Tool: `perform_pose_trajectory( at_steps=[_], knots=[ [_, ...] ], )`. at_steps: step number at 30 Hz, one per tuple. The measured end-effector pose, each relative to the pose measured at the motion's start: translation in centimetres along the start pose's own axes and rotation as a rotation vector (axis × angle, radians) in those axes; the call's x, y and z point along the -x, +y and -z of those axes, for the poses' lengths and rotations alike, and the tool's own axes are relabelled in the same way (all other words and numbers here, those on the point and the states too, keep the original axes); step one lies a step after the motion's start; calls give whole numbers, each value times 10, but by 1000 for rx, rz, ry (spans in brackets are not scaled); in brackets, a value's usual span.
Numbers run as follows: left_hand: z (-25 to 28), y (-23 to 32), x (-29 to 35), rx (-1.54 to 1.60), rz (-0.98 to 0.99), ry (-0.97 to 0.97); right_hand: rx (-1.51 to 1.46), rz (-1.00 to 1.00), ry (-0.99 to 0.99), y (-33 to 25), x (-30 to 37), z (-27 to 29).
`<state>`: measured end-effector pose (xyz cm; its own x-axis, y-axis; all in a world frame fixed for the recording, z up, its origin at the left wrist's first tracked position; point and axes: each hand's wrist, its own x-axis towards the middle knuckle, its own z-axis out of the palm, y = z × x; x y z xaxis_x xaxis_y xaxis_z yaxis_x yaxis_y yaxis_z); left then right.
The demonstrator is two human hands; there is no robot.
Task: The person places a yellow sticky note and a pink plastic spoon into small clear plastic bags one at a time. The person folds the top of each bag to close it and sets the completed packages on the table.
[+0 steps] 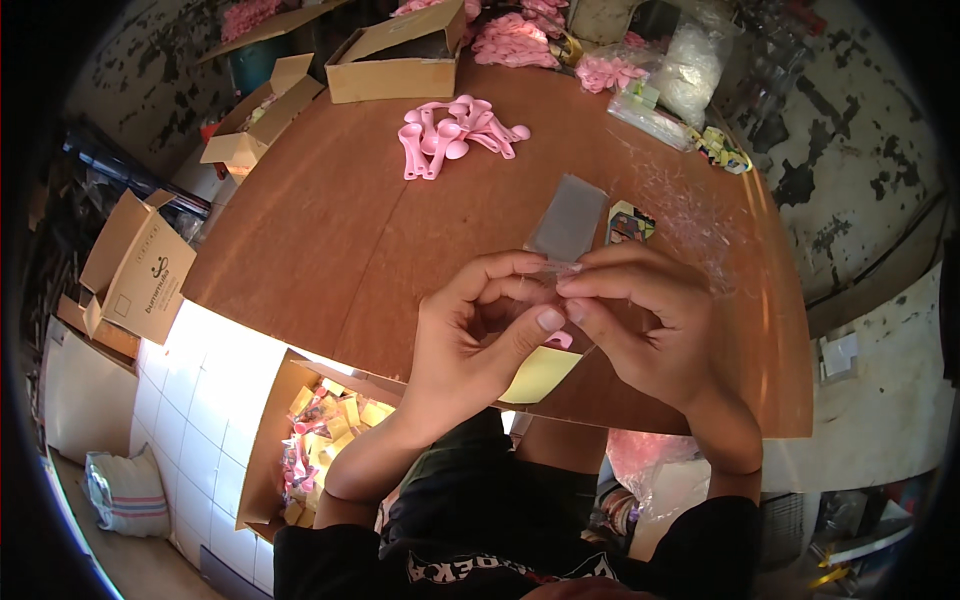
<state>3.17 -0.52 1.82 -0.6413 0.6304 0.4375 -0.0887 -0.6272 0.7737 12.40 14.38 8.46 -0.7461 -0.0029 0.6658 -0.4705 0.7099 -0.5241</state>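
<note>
Clear plastic film (555,267) is held up above the near edge of the table (330,230), right of that edge's middle. The left hand (460,335) and right hand (655,310) meet at it: the right thumb and fingertips pinch it closely, while the left fingers curl in against it, their exact grip partly hidden. Under the hands, a yellow card (540,378) and a bit of pink plastic (558,341) show; whether they sit inside the film I cannot tell.

Such thin film could tear or slip if the pinching fingers pull unevenly. Should the card be loose, it might drop past the near edge, since it overlaps that edge.

Just beyond the hands lie flat clear sleeves (568,218) and a printed card (630,222); a low sweep of the knuckles could shift either. Toward the right edge, wispy plastic scraps (690,205) might cling to the film. Pink spoons (450,140) are heaped near the far edge, well clear of a knock. Below the near edge, leftward, an open carton (262,450) holds yellow-and-pink packets (325,430), where the left forearm could brush them.
</note>
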Motion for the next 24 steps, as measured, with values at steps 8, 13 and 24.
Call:
perform_pose_trajectory(
  at_steps=[8,13,24],
  knots=[
    [0,8,3,-430,11,37,-46,-33,75,5,2,-1],
    [-6,13,4,-714,-96,-3,404,157,32,-2,-3,0],
    [7,24,-2,-1049,-248,-341,343,27,-91,-3,-2,12]
  ],
)
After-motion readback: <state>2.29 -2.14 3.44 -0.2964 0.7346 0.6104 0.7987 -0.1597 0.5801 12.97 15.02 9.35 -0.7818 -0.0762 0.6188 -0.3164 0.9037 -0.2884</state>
